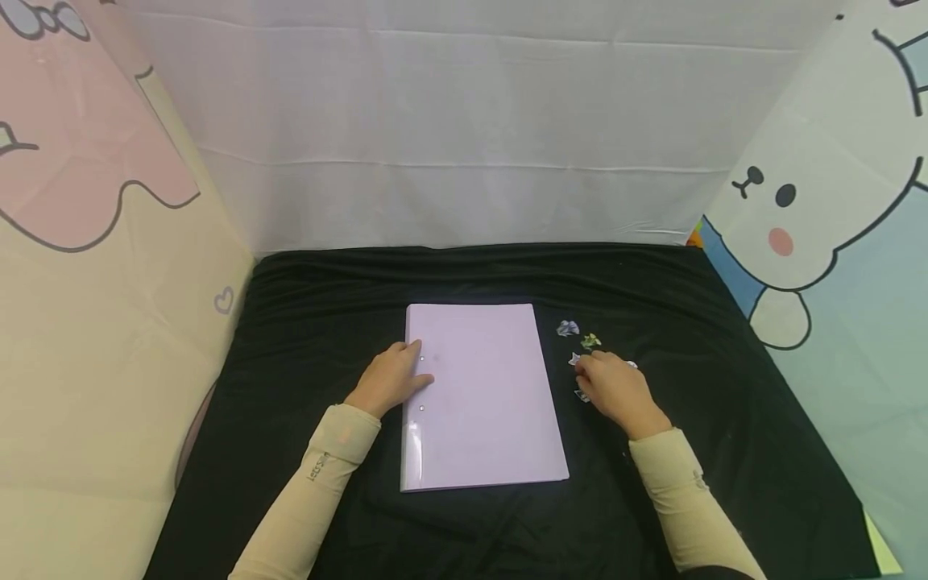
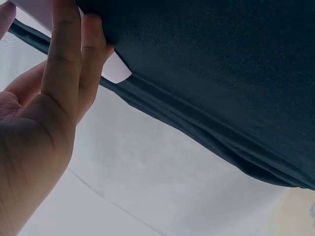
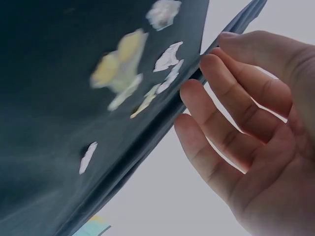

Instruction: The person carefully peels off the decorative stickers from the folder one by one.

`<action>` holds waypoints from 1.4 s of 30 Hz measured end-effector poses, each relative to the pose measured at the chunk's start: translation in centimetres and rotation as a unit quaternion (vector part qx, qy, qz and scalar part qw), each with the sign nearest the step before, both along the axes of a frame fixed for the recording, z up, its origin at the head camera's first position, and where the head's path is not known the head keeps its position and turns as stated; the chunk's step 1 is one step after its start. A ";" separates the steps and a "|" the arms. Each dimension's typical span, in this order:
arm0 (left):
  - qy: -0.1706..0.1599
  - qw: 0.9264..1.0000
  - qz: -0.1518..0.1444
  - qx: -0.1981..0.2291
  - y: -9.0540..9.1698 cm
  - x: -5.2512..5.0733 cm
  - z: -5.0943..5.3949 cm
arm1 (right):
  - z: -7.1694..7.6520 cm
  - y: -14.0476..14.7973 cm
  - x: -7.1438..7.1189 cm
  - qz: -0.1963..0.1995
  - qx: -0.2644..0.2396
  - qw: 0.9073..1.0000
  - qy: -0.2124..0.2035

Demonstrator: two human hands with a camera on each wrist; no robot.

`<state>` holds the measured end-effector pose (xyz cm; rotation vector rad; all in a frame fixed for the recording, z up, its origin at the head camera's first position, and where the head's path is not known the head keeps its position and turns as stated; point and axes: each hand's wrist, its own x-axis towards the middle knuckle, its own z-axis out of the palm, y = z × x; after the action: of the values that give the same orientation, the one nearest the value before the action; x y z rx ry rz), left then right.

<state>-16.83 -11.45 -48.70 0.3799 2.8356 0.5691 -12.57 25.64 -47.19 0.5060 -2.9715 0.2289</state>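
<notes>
A pale purple ring binder (image 1: 478, 395) lies closed on the black cloth, its spine to the left. My left hand (image 1: 389, 379) rests at the spine, thumb on the cover and the other fingers along the edge. The left wrist view shows those fingers nearly straight against the binder's edge (image 2: 117, 70). To the right of the binder, my right hand (image 1: 616, 391) is low over small cut-out stickers. Its fingers are loosely bent in the right wrist view, with nothing visible between them. Near it lie a bluish sticker (image 1: 568, 328), a green-yellow sticker (image 1: 590, 341) and a yellow cut-out (image 3: 118, 64).
Several other pale cut-outs lie about the right hand, one white piece (image 3: 88, 158) apart from the others. Black cloth (image 1: 326, 322) covers the table. A white curtain (image 1: 464, 121) hangs behind, and cartoon-printed cloths (image 1: 819, 201) flank both sides.
</notes>
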 end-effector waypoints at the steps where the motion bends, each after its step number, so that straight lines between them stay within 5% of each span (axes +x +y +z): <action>1: -0.001 1.000 0.001 0.001 0.0 0.0 0.0 | 0.1 -0.3 -0.1 0.003 -0.003 1.000 0.000; 17: -0.004 1.000 0.006 0.010 0.0 0.2 0.0 | 1.2 -5.3 -1.9 0.061 0.001 0.998 0.024; 31: -0.012 1.000 0.005 0.022 -0.2 -0.4 -0.2 | -0.5 -7.0 -1.8 0.079 0.006 0.997 -0.024; 42: -0.017 0.998 0.003 0.053 -0.7 -0.8 0.6 | -2.1 -7.2 -1.8 0.082 0.012 0.996 -0.038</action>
<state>-17.61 -12.12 -48.11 0.3779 2.7827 0.7217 -14.38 18.41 -49.31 0.7628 -3.0106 0.2324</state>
